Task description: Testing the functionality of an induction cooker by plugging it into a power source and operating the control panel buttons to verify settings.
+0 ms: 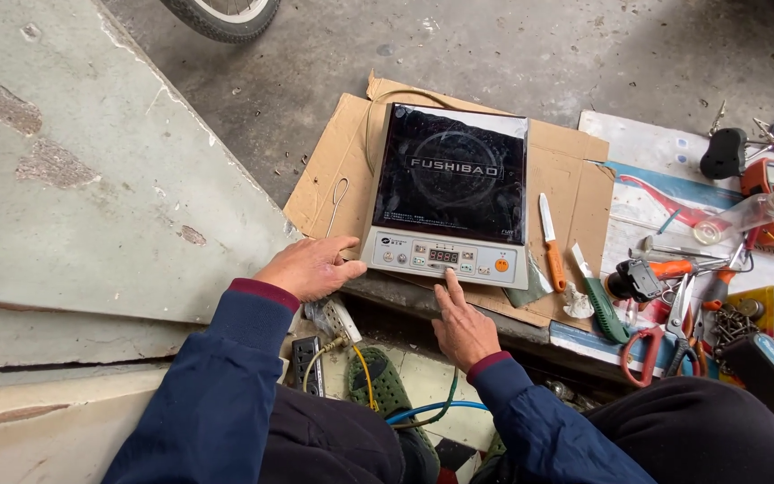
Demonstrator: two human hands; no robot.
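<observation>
My knees and a green shoe [385, 387] sit nearest, with a power strip [308, 363] and loose wires between them. My right hand [464, 328] grips nothing: its fingers are loosely spread and the forefinger rests on the control panel [445, 258] of the cooker [450, 193], as if pressing a key. My left hand [312, 267], relaxed and empty, lies at the cooker's near left corner, seemingly to steady it. The cooker rests on flattened cardboard [575, 184] over concrete. To the right lie an orange-handled knife [551, 244], a green-handled scraper [600, 300], pliers and a meter [770, 175], all clear of my hands. Farthest, a wheel [224, 13].
</observation>
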